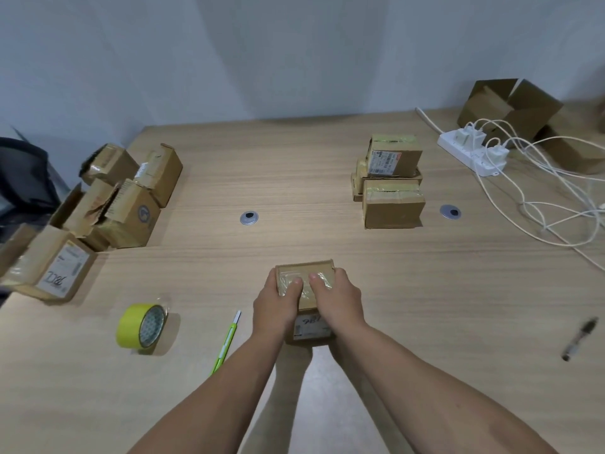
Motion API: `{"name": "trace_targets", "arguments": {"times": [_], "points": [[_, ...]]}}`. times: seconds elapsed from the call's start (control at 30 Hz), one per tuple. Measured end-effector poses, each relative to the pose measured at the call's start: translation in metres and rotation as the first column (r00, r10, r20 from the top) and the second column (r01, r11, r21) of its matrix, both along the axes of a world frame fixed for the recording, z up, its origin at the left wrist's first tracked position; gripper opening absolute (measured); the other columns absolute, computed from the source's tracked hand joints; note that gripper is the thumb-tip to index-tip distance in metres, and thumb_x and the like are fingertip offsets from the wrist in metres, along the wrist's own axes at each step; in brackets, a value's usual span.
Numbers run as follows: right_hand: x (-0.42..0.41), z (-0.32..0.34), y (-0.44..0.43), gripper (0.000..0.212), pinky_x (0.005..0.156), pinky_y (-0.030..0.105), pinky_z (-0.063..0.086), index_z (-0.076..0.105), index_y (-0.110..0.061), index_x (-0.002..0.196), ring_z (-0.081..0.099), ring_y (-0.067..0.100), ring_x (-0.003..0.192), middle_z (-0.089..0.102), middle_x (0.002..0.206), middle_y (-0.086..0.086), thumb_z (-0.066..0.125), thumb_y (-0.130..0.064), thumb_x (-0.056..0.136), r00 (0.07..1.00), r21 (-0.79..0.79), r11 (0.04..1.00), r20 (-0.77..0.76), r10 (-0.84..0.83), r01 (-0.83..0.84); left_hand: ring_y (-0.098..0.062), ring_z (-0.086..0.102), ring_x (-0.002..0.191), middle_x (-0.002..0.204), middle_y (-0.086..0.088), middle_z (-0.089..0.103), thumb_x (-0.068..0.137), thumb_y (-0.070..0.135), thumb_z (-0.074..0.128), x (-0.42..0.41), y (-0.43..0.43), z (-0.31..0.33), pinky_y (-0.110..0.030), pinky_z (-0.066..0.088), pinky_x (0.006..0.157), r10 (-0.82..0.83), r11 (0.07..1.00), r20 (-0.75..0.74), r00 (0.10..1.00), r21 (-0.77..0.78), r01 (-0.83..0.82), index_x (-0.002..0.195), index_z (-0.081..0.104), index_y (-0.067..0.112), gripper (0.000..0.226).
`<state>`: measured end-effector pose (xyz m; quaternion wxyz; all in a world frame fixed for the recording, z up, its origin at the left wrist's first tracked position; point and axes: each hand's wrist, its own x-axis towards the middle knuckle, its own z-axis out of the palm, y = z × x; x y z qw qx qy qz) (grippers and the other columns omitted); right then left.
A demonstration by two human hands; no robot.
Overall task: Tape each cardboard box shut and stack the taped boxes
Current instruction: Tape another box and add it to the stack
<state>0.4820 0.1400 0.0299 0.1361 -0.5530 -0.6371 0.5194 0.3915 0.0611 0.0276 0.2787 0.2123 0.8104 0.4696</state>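
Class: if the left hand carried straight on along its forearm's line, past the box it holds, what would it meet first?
Bare table first, then probably the stack of taped boxes ahead to the right. Depth is unclear, so the left hand might pass just beside it.

Illumination is bright, even and diffuse, from overhead. Shadows are soft: the tape roll [140, 326] casts 1 to its right and near side, and the 2 forearms [409, 371] cast a faint patch on the table [294, 178] between them. The wall [262, 60] shows pale vertical bands. The top of the held box [306, 273] shows mild glare. Wide-angle distortion bends the table edges and stretches the left boxes [49, 270]. The marker [579, 339] at the right is blurred.
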Motion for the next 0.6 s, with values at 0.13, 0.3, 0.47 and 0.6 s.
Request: {"name": "trace_targets", "arguments": {"times": [0.13,0.3,0.47,0.6], "points": [[0.001,-0.004,0.003,0.028,0.075,0.033,0.046,0.057,-0.017,0.108,0.062,0.025,0.093,0.064,0.106,0.005,0.052,-0.043,0.1,1.0,0.011,1.0,-0.023,-0.02,0.02,-0.016,0.069,0.092,0.092,0.009,0.074,0.093,0.029,0.057,-0.006,0.004,0.001,-0.042,0.054,0.09,-0.006,1.0,0.052,0.999,-0.021,0.007,0.1,0.067,0.03,0.013],[0.003,-0.007,0.006,0.03,0.07,0.033,0.041,0.061,-0.011,0.097,0.056,0.022,0.086,0.063,0.096,0.004,0.042,-0.034,0.104,0.999,0.034,0.999,-0.022,-0.027,0.028,-0.021,0.07,0.095,0.091,0.007,0.076,0.092,0.019,0.055,-0.014,0.005,0.002,-0.046,0.054,0.093,0.006,1.0,0.144,0.99,-0.024,-0.003,0.097,0.072,0.028,0.02],[0.007,-0.005,0.01,0.041,0.067,0.032,0.04,0.061,0.001,0.095,0.054,0.023,0.082,0.064,0.091,0.011,0.035,-0.029,0.107,1.0,0.058,0.998,-0.022,-0.001,0.002,-0.024,0.071,0.096,0.089,0.003,0.077,0.094,0.015,0.051,-0.015,0.006,0.007,-0.043,0.054,0.089,0.052,0.998,0.203,0.978,-0.029,-0.047,0.094,0.076,0.027,0.028],[0.002,-0.003,0.007,0.039,0.079,0.036,0.047,0.059,-0.013,0.111,0.059,0.025,0.096,0.062,0.105,0.006,0.044,-0.049,0.101,1.0,0.011,1.0,0.012,0.022,-0.022,-0.023,0.067,0.093,0.088,0.004,0.074,0.092,0.029,0.052,-0.012,0.013,0.01,-0.039,0.054,0.086,0.049,0.994,0.086,0.995,-0.1,-0.04,0.091,0.073,0.026,0.021]]}}
